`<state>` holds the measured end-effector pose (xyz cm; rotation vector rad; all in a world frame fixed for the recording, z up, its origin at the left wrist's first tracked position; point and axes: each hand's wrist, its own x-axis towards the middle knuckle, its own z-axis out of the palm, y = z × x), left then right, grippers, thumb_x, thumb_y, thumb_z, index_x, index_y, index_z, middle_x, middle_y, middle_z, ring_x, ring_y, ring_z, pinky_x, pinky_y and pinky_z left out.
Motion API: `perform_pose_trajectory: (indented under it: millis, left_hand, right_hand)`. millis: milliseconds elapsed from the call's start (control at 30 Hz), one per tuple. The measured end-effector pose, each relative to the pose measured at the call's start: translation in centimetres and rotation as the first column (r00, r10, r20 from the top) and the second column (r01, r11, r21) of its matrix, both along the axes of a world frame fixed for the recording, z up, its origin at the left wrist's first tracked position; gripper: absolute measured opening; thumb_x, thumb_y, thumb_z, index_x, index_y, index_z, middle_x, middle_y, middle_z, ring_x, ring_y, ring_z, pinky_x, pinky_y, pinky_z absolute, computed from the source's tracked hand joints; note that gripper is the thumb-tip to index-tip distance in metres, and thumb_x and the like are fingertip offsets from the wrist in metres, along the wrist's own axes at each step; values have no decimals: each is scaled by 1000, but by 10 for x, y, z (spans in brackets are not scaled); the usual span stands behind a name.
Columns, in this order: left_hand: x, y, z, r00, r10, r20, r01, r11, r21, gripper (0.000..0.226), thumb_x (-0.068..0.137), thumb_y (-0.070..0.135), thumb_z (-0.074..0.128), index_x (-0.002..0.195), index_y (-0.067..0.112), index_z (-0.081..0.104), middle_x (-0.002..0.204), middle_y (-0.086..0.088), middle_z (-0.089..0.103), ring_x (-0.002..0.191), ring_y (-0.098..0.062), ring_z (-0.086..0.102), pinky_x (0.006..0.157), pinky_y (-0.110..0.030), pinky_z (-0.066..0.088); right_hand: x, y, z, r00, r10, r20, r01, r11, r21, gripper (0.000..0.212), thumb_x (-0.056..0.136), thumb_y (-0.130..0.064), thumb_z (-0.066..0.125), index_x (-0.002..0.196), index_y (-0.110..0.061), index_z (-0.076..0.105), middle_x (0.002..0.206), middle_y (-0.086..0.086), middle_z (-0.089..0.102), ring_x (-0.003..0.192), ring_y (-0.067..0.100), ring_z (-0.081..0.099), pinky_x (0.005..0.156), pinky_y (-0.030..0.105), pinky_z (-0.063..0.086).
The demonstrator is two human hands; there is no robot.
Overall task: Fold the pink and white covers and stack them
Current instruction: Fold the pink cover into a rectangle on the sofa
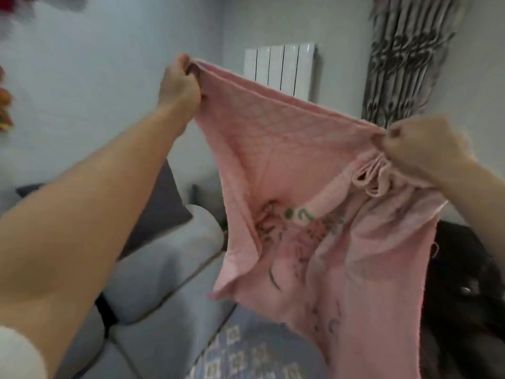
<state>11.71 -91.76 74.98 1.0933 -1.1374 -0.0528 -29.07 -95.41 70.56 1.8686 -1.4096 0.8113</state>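
1. Two hands are up in front of me, and both grip the top edge of one pink cover [314, 214], which hangs in the air between them with nothing under it to rest on.
2. Nearest to me, low in the view, a blue cloth with pale square patterns [246, 354] lies under the hanging cover's bottom edge.
3. My left hand [181, 84] is raised high and to the left, fingers curled tight round one top corner of the cover.
4. My right hand [418, 151] sits lower and closer, fingers pinched round the other top corner, with a bunch of gathered fabric hanging just below the knuckles.
5. The cover's top edge runs taut and slanting down from left to right. Below it the fabric sags in folds, showing a quilted surface and a printed design that is too blurred for me to read.
6. Behind my left arm is a grey sofa [153, 283] with a dark cushion [161, 203] leaning on its back.
7. Farthest off, a white radiator [284, 67] is on the wall, and a patterned curtain [404, 56] hangs to its right.
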Motion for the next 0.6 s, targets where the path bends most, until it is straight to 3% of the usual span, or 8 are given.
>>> perform_pose_trajectory:
  millis: [100, 200, 267, 367, 433, 500, 567, 600]
  left_hand:
    - [-11, 29, -3, 990, 68, 124, -61, 996, -58, 25, 84, 8, 36, 67, 26, 38, 67, 11, 41, 66, -10, 39, 59, -30, 34]
    - [-9, 50, -57, 981, 169, 96, -165, 985, -50, 23, 77, 14, 40, 56, 21, 35, 51, 9, 38, 57, -11, 35, 58, -33, 27]
    - [-7, 67, -119, 967, 222, 127, -230, 972, 53, 26, 78, 21, 39, 53, 17, 35, 49, 3, 38, 51, -8, 32, 56, -35, 27]
    - [2, 97, -244, 966, 211, 149, -247, 925, 288, 36, 86, 31, 39, 58, 8, 42, 59, -9, 55, 59, -22, 47, 62, -36, 38]
    - [5, 120, -332, 956, 227, 185, -290, 822, 490, 41, 95, 30, 39, 61, 8, 46, 68, -24, 58, 65, -36, 52, 67, -44, 43]
    - [-1, 148, -418, 968, 245, 59, -208, 646, 734, 36, 94, 23, 50, 61, 6, 48, 65, -20, 54, 68, -27, 51, 64, -43, 38]
    - [-17, 182, -498, 947, 317, -42, -119, 471, 874, 23, 84, 7, 60, 62, 7, 52, 62, -15, 56, 66, -21, 51, 61, -40, 41]
    - [-28, 199, -531, 933, 354, -60, -82, 373, 924, 17, 80, -1, 60, 65, 7, 55, 64, -13, 58, 66, -22, 52, 61, -38, 43]
  right_hand:
    - [-10, 10, 2, 1000, 24, 12, -24, 999, -31, 50, 92, -65, 39, 80, -27, 70, 84, 9, 69, 82, 37, 64, 71, 41, 54]
    - [-16, 17, -42, 989, 91, -113, -87, 996, 34, 65, 91, -75, 19, 76, -31, 64, 70, 2, 66, 68, 31, 64, 64, 39, 56]
    - [-16, 24, -86, 963, 141, -229, -97, 976, 196, 76, 89, -78, 8, 79, -30, 65, 65, -3, 63, 58, 23, 60, 57, 34, 53]
    - [-8, 55, -166, 859, 228, -458, -39, 922, 385, 48, 96, -56, 27, 79, -31, 65, 69, -7, 66, 57, 17, 63, 47, 25, 45]
    - [-6, 74, -232, 772, 340, -537, -13, 853, 522, 31, 90, -43, 45, 71, -27, 64, 62, -3, 65, 50, 20, 63, 43, 27, 46]
    - [-10, 86, -304, 772, 400, -493, 51, 735, 676, 19, 83, -40, 58, 70, -27, 57, 65, -1, 65, 59, 21, 67, 51, 30, 50]
    - [-12, 104, -370, 801, 423, -424, 155, 536, 830, 21, 78, -42, 64, 69, -30, 50, 67, -5, 60, 67, 17, 66, 58, 30, 50]
    - [-15, 114, -401, 810, 435, -394, 195, 434, 880, 27, 67, -42, 74, 64, -30, 50, 59, -5, 57, 57, 14, 62, 51, 27, 44]
